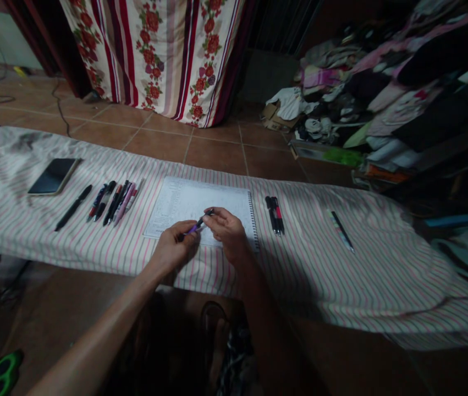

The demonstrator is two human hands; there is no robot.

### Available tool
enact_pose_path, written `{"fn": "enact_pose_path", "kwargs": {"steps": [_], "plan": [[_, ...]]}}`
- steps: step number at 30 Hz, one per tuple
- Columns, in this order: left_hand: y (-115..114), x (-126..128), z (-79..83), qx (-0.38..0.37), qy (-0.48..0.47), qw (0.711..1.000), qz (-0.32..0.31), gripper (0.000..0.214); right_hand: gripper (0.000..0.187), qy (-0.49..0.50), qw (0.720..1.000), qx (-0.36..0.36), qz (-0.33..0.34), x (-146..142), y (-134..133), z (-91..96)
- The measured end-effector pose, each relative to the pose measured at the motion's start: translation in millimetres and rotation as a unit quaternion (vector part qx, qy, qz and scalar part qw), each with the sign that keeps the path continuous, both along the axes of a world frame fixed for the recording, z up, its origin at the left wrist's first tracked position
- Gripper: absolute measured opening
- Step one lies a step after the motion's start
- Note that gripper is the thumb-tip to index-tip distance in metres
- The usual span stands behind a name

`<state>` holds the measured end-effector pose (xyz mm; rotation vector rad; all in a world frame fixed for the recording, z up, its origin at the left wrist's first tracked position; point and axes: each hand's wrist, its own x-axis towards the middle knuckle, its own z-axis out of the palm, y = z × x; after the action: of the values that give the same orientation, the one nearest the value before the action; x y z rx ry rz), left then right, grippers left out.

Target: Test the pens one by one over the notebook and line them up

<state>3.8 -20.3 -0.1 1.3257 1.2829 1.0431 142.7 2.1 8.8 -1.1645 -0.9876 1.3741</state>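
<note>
The purple-and-black pen [193,227] is thin, with a bright purple part low down and a dark black part at the top. It slants up to the right, held over the open spiral notebook [204,193]. The left hand [179,240] has its grip closed on the purple part. The right hand [227,228] has its grip pinched on the black part, close by.

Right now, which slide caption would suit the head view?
Left hand and right hand hold a purple-and-black pen over a spiral notebook on striped cloth.
</note>
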Motion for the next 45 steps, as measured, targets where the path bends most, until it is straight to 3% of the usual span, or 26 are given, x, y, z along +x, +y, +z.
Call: {"fn": "enact_pose_path", "kwargs": {"steps": [5, 11, 17, 21, 25, 31, 33, 35, 39, 42, 45], "plan": [[2, -3, -1.5, 0.064, 0.043, 0.997, -0.023, 0.021, 0.032, -0.01, 1.0, 0.007, 0.012, 3, 0, 1.1], [0, -6, -3.1, 0.028, 0.081, 0.996, -0.038, 0.03, 0.028, -0.034, 0.999, 0.021, 0.036, 7, 0, 3.0], [-2, -8, -5.0, 0.046, 0.127, 0.989, -0.054, 0.029, 0.028, -0.107, 0.991, 0.065, 0.04, 7, -3, 4.6], [-3, -9, -1.4, 0.066, 0.185, 0.979, -0.053, 0.029, 0.02, -0.216, 0.972, 0.09, 0.032, 10, -6, 9.5], [-5, -12, 5.0, 0.112, 0.283, 0.949, -0.084, 0.029, 0.022, -0.277, 0.957, 0.061, 0.052, 15, -9, 9.5], [-10, -12, 8.1, 0.179, 0.372, 0.905, -0.105, 0.028, 0.043, -0.421, 0.899, 0.117, 0.03, 13, -14, 6.4], [-11, -11, 7.6, 0.177, 0.354, 0.913, -0.099, 0.027, 0.048, -0.416, 0.903, 0.096, 0.041, 12, -13, 7.8], [-11, -9, 5.5, 0.148, 0.296, 0.94, -0.09, 0.025, 0.045, -0.367, 0.928, 0.052, 0.05, 12, -11, 9.2], [-9, -3, -0.7, -0.006, 0.085, 0.995, -0.047, 0.025, 0.034, -0.179, 0.984, -0.001, 0.025, 16, -8, 7.8], [-7, 1, 0.3, -0.132, -0.064, 0.989, -0.024, 0.026, 0.045, -0.068, 0.996, -0.022, 0.06, 18, -9, 3.2], [-7, 2, 6.3, -0.178, -0.142, 0.973, -0.026, 0.029, 0.041, -0.042, 0.996, -0.032, 0.069, 17, -11, -1.3]]}}
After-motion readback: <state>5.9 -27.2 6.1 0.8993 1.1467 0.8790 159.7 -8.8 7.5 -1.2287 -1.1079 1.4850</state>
